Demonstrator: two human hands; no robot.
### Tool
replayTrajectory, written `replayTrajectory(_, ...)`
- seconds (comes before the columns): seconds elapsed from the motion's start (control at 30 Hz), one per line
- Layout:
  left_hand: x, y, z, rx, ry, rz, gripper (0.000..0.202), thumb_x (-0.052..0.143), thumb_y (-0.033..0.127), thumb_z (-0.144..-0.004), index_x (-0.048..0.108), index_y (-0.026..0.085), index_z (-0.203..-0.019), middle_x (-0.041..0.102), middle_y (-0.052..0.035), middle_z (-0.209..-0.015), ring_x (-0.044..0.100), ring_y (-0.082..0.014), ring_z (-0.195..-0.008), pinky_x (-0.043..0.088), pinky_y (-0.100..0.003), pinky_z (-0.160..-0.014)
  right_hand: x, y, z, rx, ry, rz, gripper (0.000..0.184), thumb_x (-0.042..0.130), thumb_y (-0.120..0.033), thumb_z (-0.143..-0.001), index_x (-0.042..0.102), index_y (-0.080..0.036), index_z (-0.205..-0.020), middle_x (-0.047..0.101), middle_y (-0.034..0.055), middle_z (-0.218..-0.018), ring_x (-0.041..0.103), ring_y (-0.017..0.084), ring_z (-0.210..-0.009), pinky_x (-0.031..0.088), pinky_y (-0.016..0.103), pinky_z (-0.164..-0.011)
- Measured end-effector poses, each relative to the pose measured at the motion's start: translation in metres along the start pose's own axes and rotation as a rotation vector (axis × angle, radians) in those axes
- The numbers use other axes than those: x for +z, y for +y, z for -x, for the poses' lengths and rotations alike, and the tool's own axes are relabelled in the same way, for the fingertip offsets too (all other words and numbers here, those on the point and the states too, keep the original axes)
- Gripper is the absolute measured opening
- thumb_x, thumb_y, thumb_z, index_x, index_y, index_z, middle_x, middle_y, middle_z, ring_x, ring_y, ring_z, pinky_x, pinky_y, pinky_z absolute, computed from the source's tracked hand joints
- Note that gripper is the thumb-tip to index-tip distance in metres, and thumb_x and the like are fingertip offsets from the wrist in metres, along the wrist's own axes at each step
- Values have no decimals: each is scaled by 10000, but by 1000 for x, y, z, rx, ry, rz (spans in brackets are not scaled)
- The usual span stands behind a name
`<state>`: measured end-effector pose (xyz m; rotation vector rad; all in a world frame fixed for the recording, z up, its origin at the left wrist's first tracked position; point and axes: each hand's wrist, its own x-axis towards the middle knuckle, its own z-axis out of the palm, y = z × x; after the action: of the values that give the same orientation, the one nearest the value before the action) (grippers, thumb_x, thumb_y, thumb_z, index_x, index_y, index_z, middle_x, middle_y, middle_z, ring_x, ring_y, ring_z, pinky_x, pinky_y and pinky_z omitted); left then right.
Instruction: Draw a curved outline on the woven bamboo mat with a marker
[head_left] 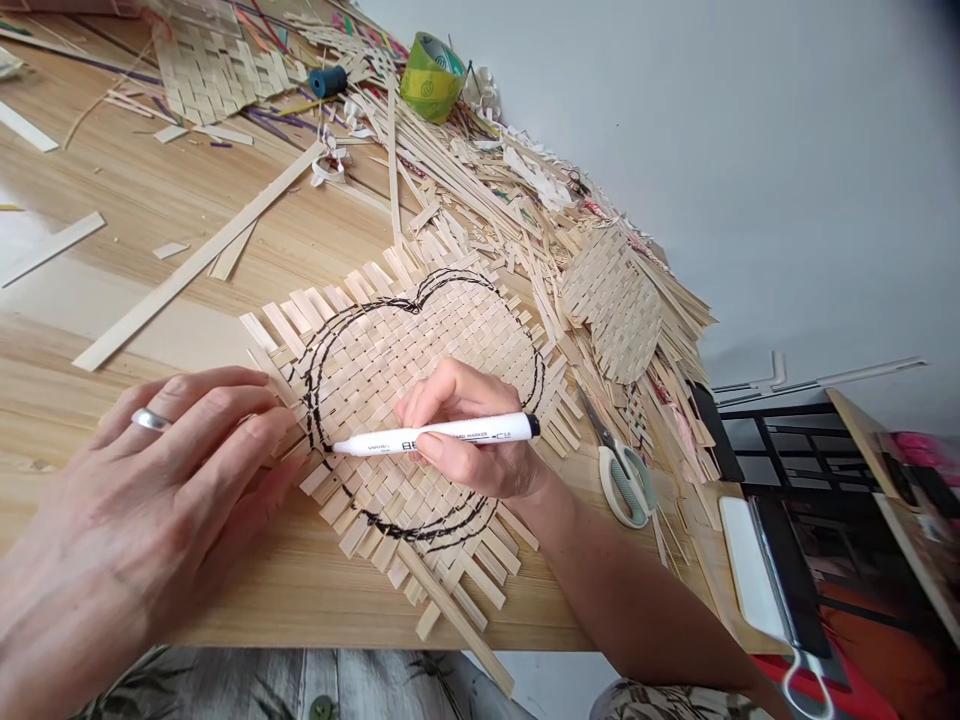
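Note:
A woven mat of pale flat strips [382, 365] lies on the wooden table, its strip ends jutting out all round. Black doubled lines on it form a rounded heart-like outline. My right hand [469, 430] grips a white marker [442, 436], black at its back end. The marker's tip meets the outline at the mat's left side. My left hand [187, 470], with a ring on one finger, rests with its fingers extended on the mat's left edge, close to the tip.
Scissors [626, 485] lie right of the mat. Behind are piled loose strips [457, 180], a tape roll [433, 78], a dark blue spool [328, 82] and other woven pieces [615, 300]. A long strip [195, 260] lies at the left. The table's front edge is near me.

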<state>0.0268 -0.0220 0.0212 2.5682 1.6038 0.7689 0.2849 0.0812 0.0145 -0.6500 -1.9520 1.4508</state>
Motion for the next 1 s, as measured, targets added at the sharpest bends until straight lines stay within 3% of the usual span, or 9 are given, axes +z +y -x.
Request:
replayTrajectory(0.17, 1, 1, -1, 9, 18, -11, 196, 434, 275, -1064, 595, 235, -1167, 680, -76, -1193, 637, -316, -1190, 484, -483, -970, 1, -1, 0, -34, 15, -121, 165, 684, -160, -803, 590, -277, -871, 549, -48, -643, 472, 135, -491, 403, 327, -485)
replayTrajectory(0.47, 1, 0, 0, 1, 11, -4, 206, 432, 278, -1062, 603, 240, -1171, 688, -75, -1197, 630, -316, -1207, 483, -490, -983, -1, 8, -1, -76, 8, -172, 207, 719, -140, -736, 607, -229, -886, 586, -58, -654, 518, 138, -518, 426, 309, -504)
replayTrajectory(1.0, 1, 0, -1, 39, 14, -28, 206, 419, 276, -1075, 595, 200, -1151, 665, -92, -1181, 627, -331, -1179, 474, -491, -946, -4, 5, 1, -47, -16, -199, 136, 719, -198, -810, 613, -238, -886, 611, -52, -669, 530, 155, -509, 446, 342, -540)
